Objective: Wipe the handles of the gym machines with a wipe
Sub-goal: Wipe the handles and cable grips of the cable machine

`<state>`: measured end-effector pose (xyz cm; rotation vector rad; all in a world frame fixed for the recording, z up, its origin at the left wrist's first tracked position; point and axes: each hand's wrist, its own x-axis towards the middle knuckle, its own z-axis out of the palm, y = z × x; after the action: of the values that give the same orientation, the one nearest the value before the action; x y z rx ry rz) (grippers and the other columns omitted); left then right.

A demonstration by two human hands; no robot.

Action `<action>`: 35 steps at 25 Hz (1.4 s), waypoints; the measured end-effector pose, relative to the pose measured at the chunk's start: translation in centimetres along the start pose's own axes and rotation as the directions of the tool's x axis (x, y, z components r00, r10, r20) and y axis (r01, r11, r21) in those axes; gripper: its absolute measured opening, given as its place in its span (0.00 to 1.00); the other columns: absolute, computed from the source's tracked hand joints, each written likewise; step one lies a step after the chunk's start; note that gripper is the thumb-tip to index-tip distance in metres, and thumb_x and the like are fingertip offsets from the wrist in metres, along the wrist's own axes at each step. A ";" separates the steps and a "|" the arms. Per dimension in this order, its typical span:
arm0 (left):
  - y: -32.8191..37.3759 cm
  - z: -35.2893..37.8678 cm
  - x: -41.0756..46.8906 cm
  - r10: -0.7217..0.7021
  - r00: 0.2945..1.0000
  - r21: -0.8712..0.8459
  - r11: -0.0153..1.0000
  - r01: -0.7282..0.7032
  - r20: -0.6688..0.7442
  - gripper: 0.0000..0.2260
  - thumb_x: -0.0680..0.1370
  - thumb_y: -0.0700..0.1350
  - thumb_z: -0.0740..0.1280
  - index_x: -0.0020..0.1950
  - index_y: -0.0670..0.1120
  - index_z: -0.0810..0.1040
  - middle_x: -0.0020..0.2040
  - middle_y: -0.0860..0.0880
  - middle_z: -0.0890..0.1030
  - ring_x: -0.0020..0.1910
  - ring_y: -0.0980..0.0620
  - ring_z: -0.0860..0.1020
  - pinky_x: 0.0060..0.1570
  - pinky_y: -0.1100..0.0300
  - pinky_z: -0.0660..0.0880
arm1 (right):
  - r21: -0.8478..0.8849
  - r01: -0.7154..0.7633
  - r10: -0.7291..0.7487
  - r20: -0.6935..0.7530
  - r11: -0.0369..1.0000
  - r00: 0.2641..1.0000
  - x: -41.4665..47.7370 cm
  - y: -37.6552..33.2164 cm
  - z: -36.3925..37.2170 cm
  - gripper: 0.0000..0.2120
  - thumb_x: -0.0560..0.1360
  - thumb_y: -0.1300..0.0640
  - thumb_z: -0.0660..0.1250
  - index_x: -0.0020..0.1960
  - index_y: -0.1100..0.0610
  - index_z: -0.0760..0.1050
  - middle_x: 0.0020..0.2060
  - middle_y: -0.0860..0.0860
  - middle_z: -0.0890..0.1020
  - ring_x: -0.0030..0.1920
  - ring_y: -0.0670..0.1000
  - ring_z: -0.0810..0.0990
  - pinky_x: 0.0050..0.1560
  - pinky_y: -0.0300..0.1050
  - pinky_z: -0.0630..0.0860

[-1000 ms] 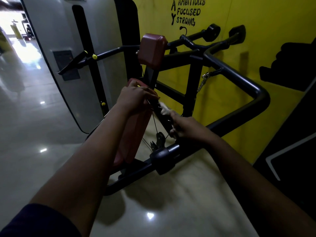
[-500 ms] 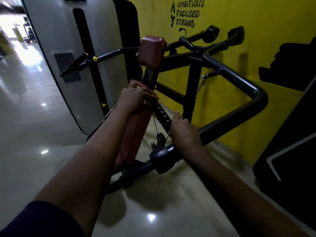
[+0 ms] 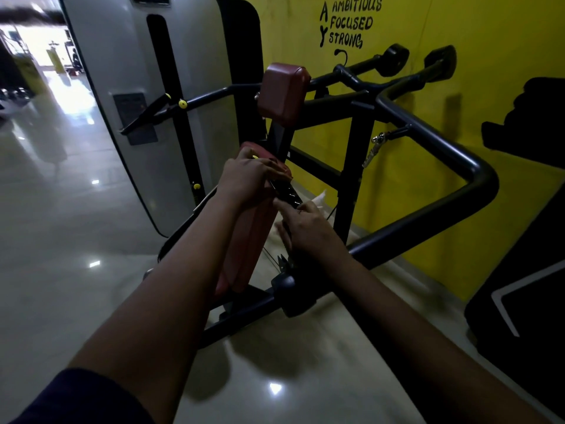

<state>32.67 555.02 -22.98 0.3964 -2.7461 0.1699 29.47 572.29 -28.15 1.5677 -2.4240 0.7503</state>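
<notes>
The left hand (image 3: 247, 179) sits just above the middle of the view, its fingers (image 3: 275, 171) curled over the top edge of a long red pad (image 3: 250, 240) and gripping it. Just beside it, at about four o'clock, the right hand (image 3: 308, 228) closes round a slanted black bar (image 3: 286, 191) with a white wipe (image 3: 319, 198) bunched in its grip; the fingers are wrapped under and mostly hidden, and a corner of the wipe sticks out at one o'clock from the knuckles. A second, square cushion (image 3: 284, 93) stands at twelve o'clock from the left hand. The two handles (image 3: 394, 61) of the machine point toward the yellow wall (image 3: 489, 41) at one o'clock, well apart from both hands. A thick black frame tube (image 3: 443, 148) bends round at three o'clock. A grey panel (image 3: 128, 71) rises at eleven o'clock above the glossy floor (image 3: 61, 240). A dark sleeve (image 3: 76, 399) shows at seven o'clock.
</notes>
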 end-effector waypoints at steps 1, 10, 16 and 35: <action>0.0 -0.1 0.0 -0.001 1.000 0.001 1.000 0.001 0.004 0.18 0.74 0.57 0.69 0.63 0.69 0.73 0.68 0.63 0.73 0.67 0.45 0.65 0.52 0.52 0.71 | 0.087 -0.031 0.027 0.045 0.996 0.999 0.4 0.2 -0.2 0.27 0.79 0.60 0.60 0.76 0.57 0.58 0.60 0.60 0.78 0.64 0.57 0.69 0.62 0.49 0.66; 0.0 0.0 -0.1 -0.005 1.000 -0.027 1.000 0.004 -0.026 0.17 0.76 0.56 0.68 0.62 0.71 0.73 0.67 0.64 0.73 0.66 0.46 0.66 0.49 0.55 0.67 | 0.110 -0.226 0.246 -0.228 0.968 0.942 -0.8 1.2 -0.2 0.11 0.72 0.61 0.72 0.54 0.61 0.78 0.54 0.57 0.74 0.52 0.54 0.75 0.50 0.44 0.72; 0.0 0.2 0.2 -0.045 0.999 -0.012 0.999 0.045 -0.001 0.15 0.76 0.51 0.68 0.62 0.62 0.78 0.68 0.61 0.73 0.68 0.46 0.64 0.52 0.52 0.69 | 0.097 -0.134 0.159 -0.330 0.986 0.931 7.1 0.2 0.8 0.13 0.72 0.65 0.71 0.55 0.62 0.76 0.56 0.59 0.75 0.54 0.56 0.76 0.46 0.39 0.70; -2.4 0.3 0.2 -0.194 0.972 -0.531 0.842 0.093 -0.136 0.18 0.74 0.47 0.73 0.64 0.53 0.78 0.56 0.52 0.83 0.52 0.57 0.81 0.53 0.55 0.78 | 0.120 -0.129 0.160 -0.309 0.984 0.938 9.5 1.8 0.5 0.08 0.76 0.59 0.67 0.54 0.58 0.77 0.45 0.57 0.82 0.43 0.54 0.81 0.39 0.47 0.78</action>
<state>33.10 552.67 -23.01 0.4046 -2.4302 -0.5464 23.81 564.90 -25.47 1.1948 -2.3085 1.0720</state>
